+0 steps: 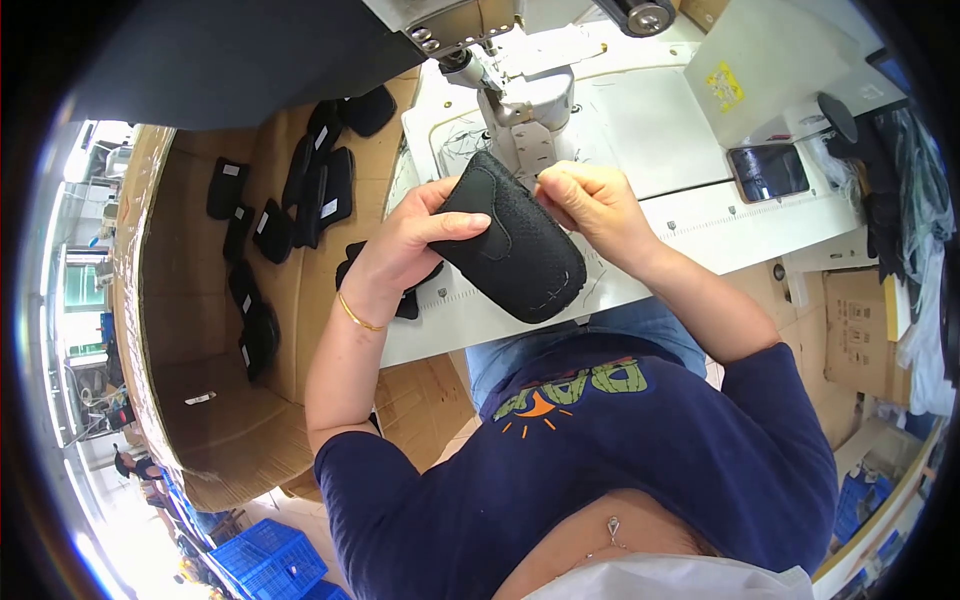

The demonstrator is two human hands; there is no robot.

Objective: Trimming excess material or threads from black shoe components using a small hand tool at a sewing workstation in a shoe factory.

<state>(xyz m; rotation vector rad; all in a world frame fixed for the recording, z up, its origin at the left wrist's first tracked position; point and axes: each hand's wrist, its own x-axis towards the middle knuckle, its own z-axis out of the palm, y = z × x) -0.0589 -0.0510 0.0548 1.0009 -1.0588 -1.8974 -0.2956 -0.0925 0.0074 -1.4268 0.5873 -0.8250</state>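
Observation:
A black padded fabric pouch [535, 262] with rounded corners and a curved stitched seam is tilted above the front of the sewing machine table. My left hand [425, 228] grips its left side, the thumb lying flat across the face. At the pouch's upper right edge my right hand [590, 205] is closed in a pinch; whatever sits between those fingertips is too small to make out. Just beyond the pouch stands the sewing machine's post and needle area [520, 115]. Another black piece [408, 303] lies partly hidden beneath my left hand.
A large open cardboard box [215, 430] on the left holds several black pouches [272, 230]. On the white table [650, 130] a phone [768, 172] lies at the right. Dark cloth and clear plastic [905, 190] hang at the far right. Blue crates [268, 560] stand at lower left.

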